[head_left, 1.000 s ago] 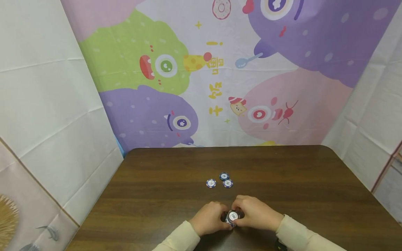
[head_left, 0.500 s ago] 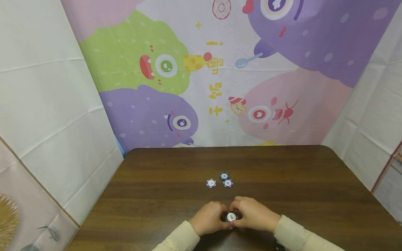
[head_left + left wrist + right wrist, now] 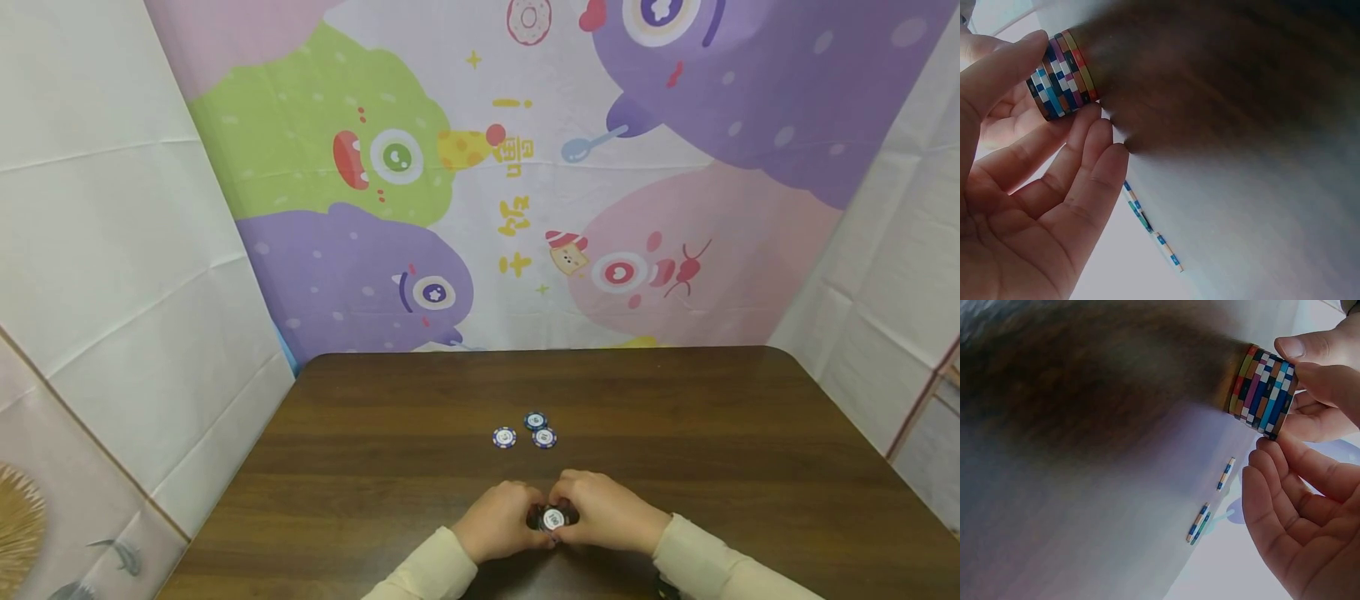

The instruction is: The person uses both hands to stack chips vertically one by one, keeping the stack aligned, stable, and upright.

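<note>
A short stack of poker chips (image 3: 553,521) stands on the table close to the person, its top chip marked 100 facing up. The left hand (image 3: 498,522) holds the stack from the left, thumb at the near side and index finger at the far side. Opposite it, the right hand (image 3: 611,513) grips the same stack between thumb and fingers. Chip edges in several colours show in the left wrist view, where the stack (image 3: 1064,75) looks evenly piled. In the right wrist view the other fingers (image 3: 1266,506) of the right hand rest low, tips at the tabletop.
Beyond the hands lie a blue-and-white chip (image 3: 504,437), a second one (image 3: 544,438) to its right, and a darker chip (image 3: 535,421) whose edge meets the second. The brown table (image 3: 360,433) ends at a patterned cloth backdrop (image 3: 517,317). A dark object (image 3: 666,587) sits beneath the right cuff.
The right hand has shifted slightly left, and the top chip with it, so that it now sits squarely over the stack. The left hand and the three far chips have stayed put.
</note>
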Demonstrator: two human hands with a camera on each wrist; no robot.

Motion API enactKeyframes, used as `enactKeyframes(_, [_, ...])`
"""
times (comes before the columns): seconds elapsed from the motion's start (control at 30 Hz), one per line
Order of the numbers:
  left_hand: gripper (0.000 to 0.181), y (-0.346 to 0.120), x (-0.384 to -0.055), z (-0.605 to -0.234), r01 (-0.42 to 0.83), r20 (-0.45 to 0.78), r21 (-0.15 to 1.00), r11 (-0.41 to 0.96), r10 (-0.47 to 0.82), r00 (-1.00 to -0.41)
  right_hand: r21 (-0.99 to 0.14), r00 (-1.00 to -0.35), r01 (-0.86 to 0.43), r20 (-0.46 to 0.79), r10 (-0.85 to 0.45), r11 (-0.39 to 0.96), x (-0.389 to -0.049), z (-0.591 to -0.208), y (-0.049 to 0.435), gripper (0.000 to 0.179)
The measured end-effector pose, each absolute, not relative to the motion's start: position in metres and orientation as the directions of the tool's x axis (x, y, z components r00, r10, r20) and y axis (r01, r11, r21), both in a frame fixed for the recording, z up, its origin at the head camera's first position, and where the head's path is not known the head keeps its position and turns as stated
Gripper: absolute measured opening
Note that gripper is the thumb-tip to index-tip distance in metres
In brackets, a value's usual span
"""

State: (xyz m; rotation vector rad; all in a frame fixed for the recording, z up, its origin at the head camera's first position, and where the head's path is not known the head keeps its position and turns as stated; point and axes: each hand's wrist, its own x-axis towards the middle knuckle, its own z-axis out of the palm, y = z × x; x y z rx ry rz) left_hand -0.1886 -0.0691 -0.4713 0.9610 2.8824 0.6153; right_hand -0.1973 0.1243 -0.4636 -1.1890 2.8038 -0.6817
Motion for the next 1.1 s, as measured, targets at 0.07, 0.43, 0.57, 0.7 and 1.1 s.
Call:
enactKeyframes(0.07, [0.029,-0.069,-0.188,-0.471,0.565,0.083,0.383,0.731,0.582,-0.809,-0.394,-0.705,-0.686,0.157,-0.691,0.611,-0.198,-0.464,0.124,0.024])
enactKeyframes(0.43, [0.030,-0.070,-0.189,-0.473,0.565,0.089,0.383,0.731,0.579,-0.810,-0.451,-0.724,-0.649,0.118,-0.680,0.613,-0.202,-0.458,0.126,0.027])
enactKeyframes(0.57, [0.032,-0.070,-0.189,-0.472,0.554,0.072,0.378,0.742,0.573,-0.816,-0.461,-0.748,-0.624,0.117,-0.653,0.632,-0.209,-0.452,0.129,0.031])
enactKeyframes(0.7, [0.031,-0.070,-0.189,-0.471,0.548,0.057,0.381,0.745,0.573,-0.818,-0.456,-0.774,-0.603,0.139,-0.617,0.655,-0.218,-0.449,0.130,0.034])
enactKeyframes(1.1, [0.030,-0.070,-0.189,-0.471,0.563,0.072,0.374,0.737,0.582,-0.810,-0.438,-0.869,-0.491,0.192,-0.456,0.753,-0.261,-0.457,0.119,0.044])
